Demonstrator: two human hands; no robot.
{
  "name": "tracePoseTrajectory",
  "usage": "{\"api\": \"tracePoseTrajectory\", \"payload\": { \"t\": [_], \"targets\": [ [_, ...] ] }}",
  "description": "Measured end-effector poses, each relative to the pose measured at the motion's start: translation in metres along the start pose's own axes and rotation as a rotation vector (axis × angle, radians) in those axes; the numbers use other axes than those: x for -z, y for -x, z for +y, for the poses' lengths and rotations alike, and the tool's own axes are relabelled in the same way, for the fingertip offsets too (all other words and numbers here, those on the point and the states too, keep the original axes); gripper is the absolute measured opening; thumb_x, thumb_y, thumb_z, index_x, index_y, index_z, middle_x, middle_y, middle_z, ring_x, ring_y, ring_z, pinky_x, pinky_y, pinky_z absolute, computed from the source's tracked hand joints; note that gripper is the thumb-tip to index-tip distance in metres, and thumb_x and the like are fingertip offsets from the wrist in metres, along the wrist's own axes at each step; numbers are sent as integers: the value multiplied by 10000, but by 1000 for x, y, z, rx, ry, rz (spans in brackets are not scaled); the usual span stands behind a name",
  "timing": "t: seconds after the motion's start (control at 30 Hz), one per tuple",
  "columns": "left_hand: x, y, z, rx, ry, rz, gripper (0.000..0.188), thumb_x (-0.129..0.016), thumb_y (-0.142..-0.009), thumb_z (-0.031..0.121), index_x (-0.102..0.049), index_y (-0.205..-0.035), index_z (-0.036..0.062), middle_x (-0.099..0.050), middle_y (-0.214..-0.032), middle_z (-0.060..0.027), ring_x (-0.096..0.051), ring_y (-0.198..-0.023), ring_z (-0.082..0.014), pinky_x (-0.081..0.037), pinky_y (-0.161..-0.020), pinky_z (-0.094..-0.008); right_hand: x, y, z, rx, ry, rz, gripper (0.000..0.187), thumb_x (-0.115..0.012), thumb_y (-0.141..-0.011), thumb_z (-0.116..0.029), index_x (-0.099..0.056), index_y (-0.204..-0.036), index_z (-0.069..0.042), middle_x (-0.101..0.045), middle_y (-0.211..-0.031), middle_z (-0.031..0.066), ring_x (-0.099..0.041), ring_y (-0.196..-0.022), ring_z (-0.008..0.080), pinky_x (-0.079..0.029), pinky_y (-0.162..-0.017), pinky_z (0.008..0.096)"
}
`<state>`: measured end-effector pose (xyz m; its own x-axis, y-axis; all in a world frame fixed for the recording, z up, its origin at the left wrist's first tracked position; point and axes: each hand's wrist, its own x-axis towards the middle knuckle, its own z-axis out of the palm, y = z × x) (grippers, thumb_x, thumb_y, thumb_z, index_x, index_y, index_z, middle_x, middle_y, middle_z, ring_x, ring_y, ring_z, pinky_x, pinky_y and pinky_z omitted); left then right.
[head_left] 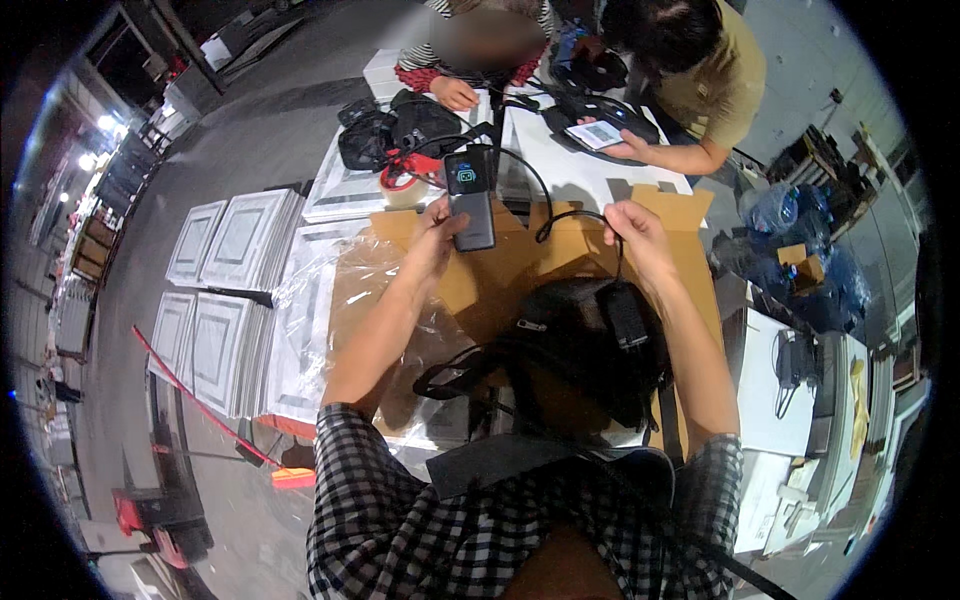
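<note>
From the left grip (437, 232), the black device (477, 222) points lengthwise forward (screen (467, 178) outermost).

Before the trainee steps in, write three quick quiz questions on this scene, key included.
1. What is in the left hand?
A) Nothing
B) A dark device with a lit display
C) The tape roll
2. True or false: the right hand is empty.
3. Fill in: in the picture, the tape roll lies to the ____ of the dark device.

Key: 1. B. 2. False; it grips a black cable. 3. Left.
</note>
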<state>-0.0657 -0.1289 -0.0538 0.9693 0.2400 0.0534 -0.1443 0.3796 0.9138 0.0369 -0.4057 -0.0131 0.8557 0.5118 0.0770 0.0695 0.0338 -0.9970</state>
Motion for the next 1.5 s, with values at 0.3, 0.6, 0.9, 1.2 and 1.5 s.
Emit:
{"api": "tracePoseTrajectory", "payload": {
  "t": [0.3,0.6,0.9,1.2,1.5],
  "targets": [
    [12,-4,-6,-93,37,171,422,-565,-783,-75,-433,-1178,-9,-585,-1059,-49,-547,-960,-125,-420,-860,-255,-23,4,0,50,381,-131,282,-636,-855,-182,-500,-655,-35,-439,-571,-39,-406,-536,51,-342,-501,243],
    [13,-2,-5,-115,49,177,466,-559,-776,-93,-409,-1211,-18,-574,-1090,-71,-543,-995,-147,-411,-891,-275,-52,6,-10,-10,456,-462,188,-549,-861,-161,-609,-824,14,-593,-638,62,-576,-521,114,-446,-493,259],
    [13,1,-4,-131,40,182,491,-567,-781,-84,-388,-1233,-18,-576,-1083,-68,-545,-1006,-151,-416,-895,-276,-60,-9,1,-80,356,-529,284,-500,-922,-228,-605,-845,25,-582,-647,43,-568,-553,113,-482,-529,221],
    [8,4,-1,-35,235,161,384,-533,-828,-45,-436,-1199,-11,-573,-1101,-69,-549,-1021,-141,-431,-901,-261,-60,-44,30,-373,50,-376,288,-504,-926,-253,-537,-1101,-26,-609,-963,95,-619,-895,189,-534,-596,277],
    [5,6,4,-50,320,83,379,-535,-834,-37,-440,-1200,-2,-551,-1165,-75,-536,-1077,-165,-408,-962,-282,-80,-57,49,-528,-298,-579,269,-519,-923,-273,-492,-1083,-59,-607,-1007,115,-613,-938,219,-520,-801,371]
  ]
}}
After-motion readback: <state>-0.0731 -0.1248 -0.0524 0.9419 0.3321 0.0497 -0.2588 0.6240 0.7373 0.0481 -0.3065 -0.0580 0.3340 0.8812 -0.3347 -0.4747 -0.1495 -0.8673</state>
